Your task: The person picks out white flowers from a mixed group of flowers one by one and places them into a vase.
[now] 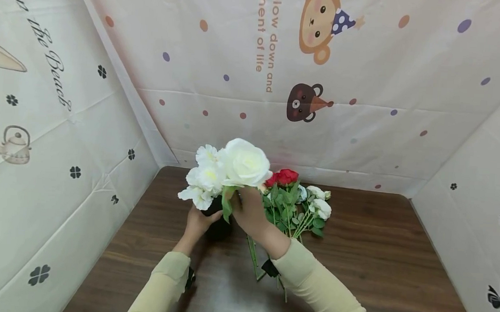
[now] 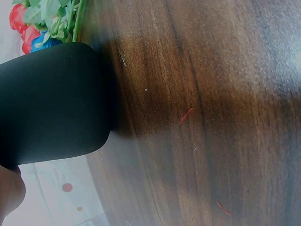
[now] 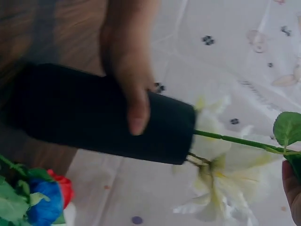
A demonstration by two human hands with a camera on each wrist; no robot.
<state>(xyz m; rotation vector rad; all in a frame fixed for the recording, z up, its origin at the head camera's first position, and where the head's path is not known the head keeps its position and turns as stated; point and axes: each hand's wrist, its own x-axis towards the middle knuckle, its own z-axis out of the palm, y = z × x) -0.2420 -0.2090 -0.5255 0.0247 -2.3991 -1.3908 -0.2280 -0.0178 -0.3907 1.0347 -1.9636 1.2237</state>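
A black vase point(image 1: 219, 229) stands on the brown wooden table point(image 1: 377, 249), and my left hand point(image 1: 198, 219) grips its side. In the right wrist view a finger of the left hand point(image 3: 132, 96) curls over the vase point(image 3: 75, 113). White flowers point(image 1: 204, 178) stick out of the vase mouth. My right hand point(image 1: 250, 208) pinches the green stem point(image 3: 235, 140) of a large white rose point(image 1: 244, 163), whose stem end goes into the vase mouth. The left wrist view shows the vase point(image 2: 51, 103) close up, with part of the left hand point(image 2: 9, 193) at the corner.
Several loose flowers lie on the table just right of the hands: red roses point(image 1: 285, 176), small white blooms point(image 1: 321, 207) and green stems point(image 1: 291, 220). A blue bloom point(image 3: 44, 202) lies among them. Printed cloth walls point(image 1: 364, 110) close in the table at the back and both sides.
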